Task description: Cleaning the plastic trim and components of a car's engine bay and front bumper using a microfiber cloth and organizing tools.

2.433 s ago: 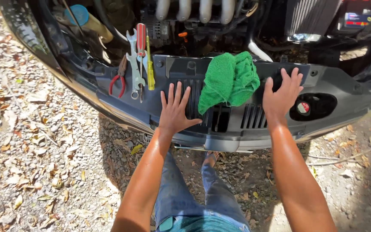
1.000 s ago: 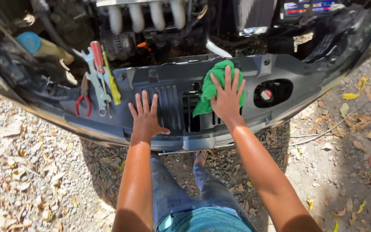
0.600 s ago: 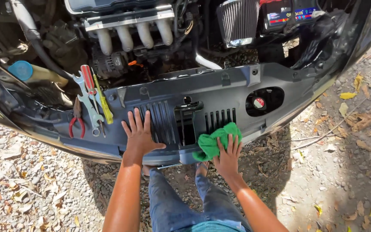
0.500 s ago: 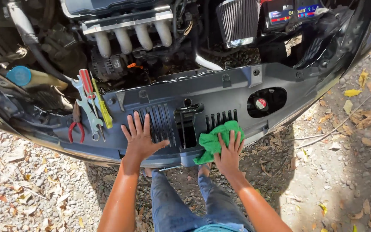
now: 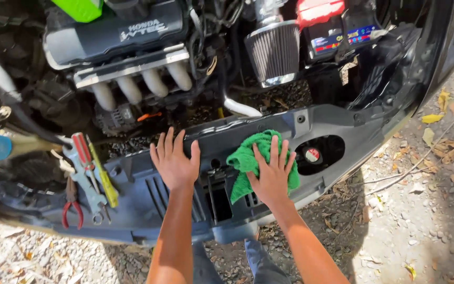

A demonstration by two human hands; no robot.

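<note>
Green cloth (image 5: 248, 158): soft, light, bunched on grey front panel (image 5: 342, 126); judged easy to pinch at any fold. Right hand (image 5: 272, 173) flat on cloth, fingers spread. Left hand (image 5: 174, 160) just left of cloth, splayed, empty. Hand tools (image 5: 88, 173) lie further left.

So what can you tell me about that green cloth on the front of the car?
The green cloth is bright green and soft, fuzzy-looking fabric, perhaps microfibre. It lies crumpled and bunched, not spread flat, on the grey plastic front panel of the car, just left of a round opening in it. Its lower edge droops over the slotted grille part. The right hand presses flat on it with fingers spread, covering its middle. The left hand rests on the panel beside it, not touching it.
</note>
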